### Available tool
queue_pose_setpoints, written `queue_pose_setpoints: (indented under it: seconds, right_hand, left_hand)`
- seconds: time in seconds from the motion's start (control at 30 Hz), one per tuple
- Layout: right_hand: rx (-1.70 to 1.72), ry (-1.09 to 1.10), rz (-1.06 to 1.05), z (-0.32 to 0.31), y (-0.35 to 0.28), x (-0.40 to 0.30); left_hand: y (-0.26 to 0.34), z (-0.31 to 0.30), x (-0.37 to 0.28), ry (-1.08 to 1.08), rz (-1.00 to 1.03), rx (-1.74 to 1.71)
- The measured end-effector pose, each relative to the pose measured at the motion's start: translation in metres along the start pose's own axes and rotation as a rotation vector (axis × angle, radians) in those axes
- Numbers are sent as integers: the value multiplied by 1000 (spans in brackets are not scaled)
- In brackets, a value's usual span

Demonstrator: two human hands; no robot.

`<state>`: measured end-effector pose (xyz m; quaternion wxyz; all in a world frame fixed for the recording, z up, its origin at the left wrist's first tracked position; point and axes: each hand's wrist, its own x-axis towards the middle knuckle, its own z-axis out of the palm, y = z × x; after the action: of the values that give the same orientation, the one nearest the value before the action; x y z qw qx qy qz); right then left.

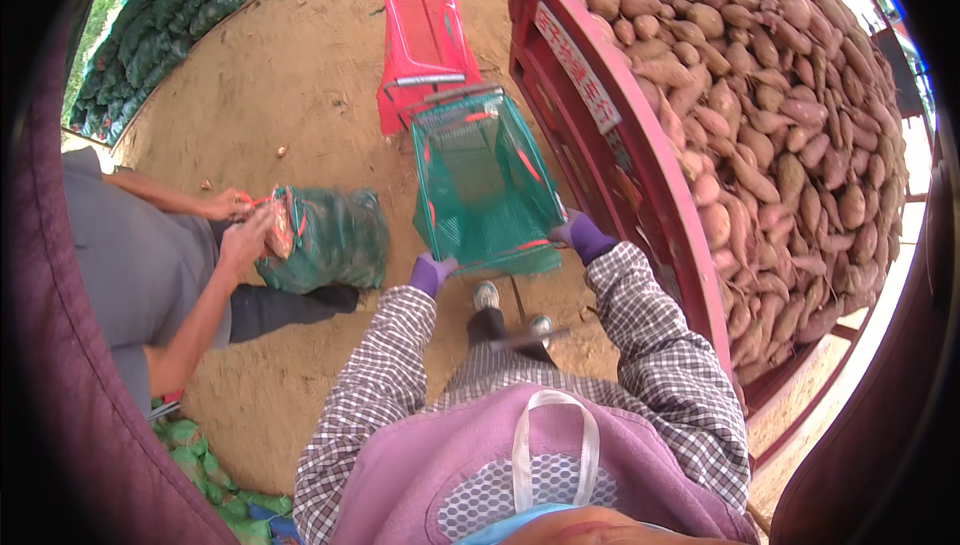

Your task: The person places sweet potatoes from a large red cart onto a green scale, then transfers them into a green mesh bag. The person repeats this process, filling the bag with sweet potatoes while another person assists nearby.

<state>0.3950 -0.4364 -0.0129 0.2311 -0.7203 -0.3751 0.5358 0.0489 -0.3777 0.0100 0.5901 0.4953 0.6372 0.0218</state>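
Observation:
A green mesh bag with red-orange stripes hangs open in front of me, its mouth spread into a rough rectangle. My left hand, in a purple glove, grips the near left corner of its rim. At the near right corner, my right hand holds the rim, close to the truck's side. The far edge of the bag hangs at a metal bar of a frame. No sweet potatoes show inside the bag.
On my right, a red truck bed is heaped with sweet potatoes. A pink-red bag on a metal frame stands ahead. At left, a co-worker's hands work at the mouth of a filled green mesh bag. Filled sacks are stacked beyond.

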Motion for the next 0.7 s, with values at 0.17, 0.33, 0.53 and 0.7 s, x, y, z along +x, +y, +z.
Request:
queue_pose_setpoints:
  seconds: [0.17,0.33,0.53,0.7]
  right_hand:
    - [94,-111,0,-5,-39,-79]
    - [168,-171,-100,-24,-33,-136]
    - [156,-253,-67,-34,-7,-184]
    - [148,-296,-20,-21,18,-207]
  left_hand:
    - [14,11,-53,-30,-14,-325]
    - [16,37,-66,99,135,-340]
    - [-7,75,-97,97,129,-245]
    - [-37,89,-131,126,6,-171]
